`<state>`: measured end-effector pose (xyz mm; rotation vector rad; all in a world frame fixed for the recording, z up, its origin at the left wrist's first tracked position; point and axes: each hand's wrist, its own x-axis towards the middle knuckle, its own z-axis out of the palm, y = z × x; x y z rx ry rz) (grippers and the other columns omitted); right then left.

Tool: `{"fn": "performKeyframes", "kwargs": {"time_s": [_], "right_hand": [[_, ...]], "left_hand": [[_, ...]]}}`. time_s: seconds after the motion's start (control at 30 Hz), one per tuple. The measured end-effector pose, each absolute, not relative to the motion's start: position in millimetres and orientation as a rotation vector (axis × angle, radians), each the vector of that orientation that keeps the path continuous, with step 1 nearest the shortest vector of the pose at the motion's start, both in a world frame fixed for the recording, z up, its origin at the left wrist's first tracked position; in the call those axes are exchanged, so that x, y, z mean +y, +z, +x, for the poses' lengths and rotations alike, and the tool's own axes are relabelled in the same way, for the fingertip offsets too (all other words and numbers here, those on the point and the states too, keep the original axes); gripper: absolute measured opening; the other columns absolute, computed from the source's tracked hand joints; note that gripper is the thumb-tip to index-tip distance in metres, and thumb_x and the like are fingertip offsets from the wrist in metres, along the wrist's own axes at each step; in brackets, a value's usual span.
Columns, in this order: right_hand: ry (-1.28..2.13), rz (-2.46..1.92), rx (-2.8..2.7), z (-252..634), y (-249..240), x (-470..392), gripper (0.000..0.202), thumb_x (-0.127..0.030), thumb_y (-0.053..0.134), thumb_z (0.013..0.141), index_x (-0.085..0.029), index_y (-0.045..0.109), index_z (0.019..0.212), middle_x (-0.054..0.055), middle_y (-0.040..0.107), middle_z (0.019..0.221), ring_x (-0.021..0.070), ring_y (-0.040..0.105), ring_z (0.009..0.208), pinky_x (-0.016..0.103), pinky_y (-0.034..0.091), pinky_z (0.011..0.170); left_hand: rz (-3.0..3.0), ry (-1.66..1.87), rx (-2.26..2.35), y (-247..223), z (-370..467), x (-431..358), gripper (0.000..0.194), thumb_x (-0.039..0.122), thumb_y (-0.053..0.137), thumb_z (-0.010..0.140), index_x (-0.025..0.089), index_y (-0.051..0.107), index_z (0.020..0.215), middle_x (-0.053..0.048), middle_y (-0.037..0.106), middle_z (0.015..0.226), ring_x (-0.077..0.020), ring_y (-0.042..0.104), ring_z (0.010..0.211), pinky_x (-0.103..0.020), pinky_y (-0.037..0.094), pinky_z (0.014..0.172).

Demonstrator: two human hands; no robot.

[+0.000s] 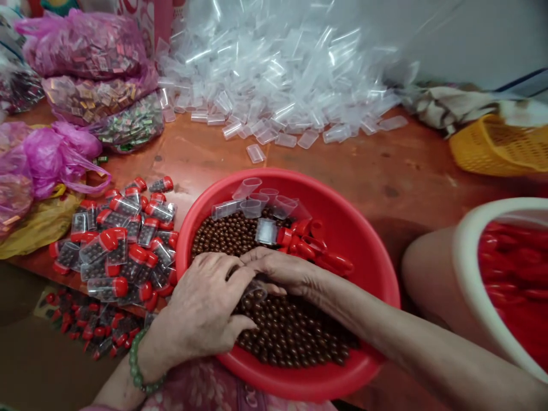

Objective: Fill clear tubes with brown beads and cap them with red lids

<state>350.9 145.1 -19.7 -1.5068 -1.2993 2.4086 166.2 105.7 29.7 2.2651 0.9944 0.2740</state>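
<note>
Over a red basin [387, 285] of shiny brown balls [295, 337], my two hands meet. My left hand [209, 297], with a green bead bracelet at its wrist, curls around a small clear plastic container [256, 292]; its thumb stands a little apart. From the other side my right hand [276, 268] closes on the same container, fingers bent beneath. Part of the container and several fingertips are hidden. Just beyond the hands lie a clear container [266, 232], red caps [303, 248] and several empty clear tubes [250, 206] on the balls.
Filled red-capped containers [128, 240] are heaped left of the basin, with more [96, 325] lower down. Clear empties [282, 108] form a big pile at the back. Pink bags [85, 45] stand back left. At right are a white tub [464, 245] of red caps and a yellow basket [492, 151].
</note>
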Motion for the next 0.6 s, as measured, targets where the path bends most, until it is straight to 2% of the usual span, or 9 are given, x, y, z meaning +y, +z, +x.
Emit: {"fn": "performKeyframes", "kwargs": {"time_s": [0.07,0.13,0.2,0.27,0.37,0.43,0.5,0.53,0.6], "right_hand": [[2.406,-1.451,-1.269,348,-16,141,0.016,-0.034,0.052,0.061,-0.019,0.046,0.059,-0.008,0.04,0.037,0.0039,0.026,0.026,0.017,0.019,0.025],[2.379,-1.415,-1.279,346,-13,137,0.017,-0.036,0.051,0.062,-0.019,0.047,0.061,-0.008,0.041,0.039,0.0044,0.027,0.026,0.018,0.021,0.026],[2.322,-1.4,-1.332,344,-7,132,0.021,-0.04,0.048,0.069,-0.019,0.047,0.064,-0.008,0.042,0.04,0.0054,0.03,0.027,0.018,0.022,0.027],[2.237,-1.403,-1.431,344,0,127,0.027,-0.043,0.045,0.079,-0.019,0.05,0.069,-0.007,0.043,0.041,0.0064,0.033,0.029,0.018,0.025,0.03],[2.023,-1.456,-1.63,351,12,115,0.027,-0.039,0.043,0.089,-0.018,0.055,0.078,-0.004,0.051,0.049,0.0084,0.045,0.039,0.02,0.035,0.041],[1.836,-1.483,-1.739,361,19,107,0.02,-0.031,0.046,0.09,-0.018,0.059,0.083,0.001,0.06,0.068,0.0117,0.056,0.058,0.024,0.045,0.058],[1.552,-1.526,-1.967,373,23,102,0.018,-0.023,0.046,0.091,-0.019,0.062,0.088,0.005,0.064,0.087,0.0151,0.061,0.079,0.027,0.046,0.074],[1.353,-1.591,-2.131,379,23,101,0.019,-0.021,0.044,0.092,-0.02,0.064,0.091,0.006,0.064,0.093,0.0155,0.06,0.084,0.027,0.046,0.077],[0.906,-1.773,-2.425,390,22,104,0.024,-0.02,0.041,0.095,-0.02,0.064,0.096,0.006,0.064,0.095,0.0148,0.061,0.082,0.026,0.046,0.074]], "left_hand": [[2.282,0.266,1.028,28,168,105,0.051,0.029,0.067,0.081,0.021,0.05,0.129,-0.009,0.06,0.113,-0.0277,0.054,0.102,-0.047,0.048,0.089],[2.246,0.353,1.037,26,169,104,0.034,0.025,0.059,0.088,0.024,0.057,0.122,-0.007,0.062,0.108,-0.0241,0.057,0.098,-0.042,0.05,0.086],[2.132,0.494,1.005,27,168,103,0.021,0.021,0.055,0.091,0.023,0.063,0.109,-0.006,0.063,0.11,-0.0202,0.058,0.1,-0.036,0.049,0.088],[1.969,0.61,0.968,29,165,102,0.016,0.018,0.055,0.091,0.022,0.064,0.103,-0.005,0.063,0.115,-0.0173,0.06,0.103,-0.031,0.049,0.091],[1.808,0.694,0.981,32,160,101,0.018,0.016,0.053,0.091,0.019,0.062,0.107,-0.007,0.063,0.119,-0.0159,0.06,0.11,-0.027,0.046,0.097],[1.793,0.712,1.002,33,159,100,0.021,0.015,0.052,0.092,0.018,0.06,0.11,-0.007,0.065,0.119,-0.0153,0.06,0.109,-0.026,0.046,0.097],[1.79,0.7,0.996,34,160,100,0.021,0.016,0.053,0.091,0.018,0.061,0.11,-0.006,0.067,0.114,-0.0142,0.063,0.103,-0.023,0.048,0.091],[1.789,0.697,0.989,34,161,100,0.019,0.016,0.054,0.091,0.018,0.062,0.108,-0.005,0.069,0.11,-0.0135,0.064,0.099,-0.022,0.049,0.088],[1.793,0.692,0.963,34,165,102,0.016,0.015,0.057,0.089,0.017,0.065,0.103,-0.004,0.072,0.103,-0.0127,0.066,0.093,-0.02,0.05,0.085]]}}
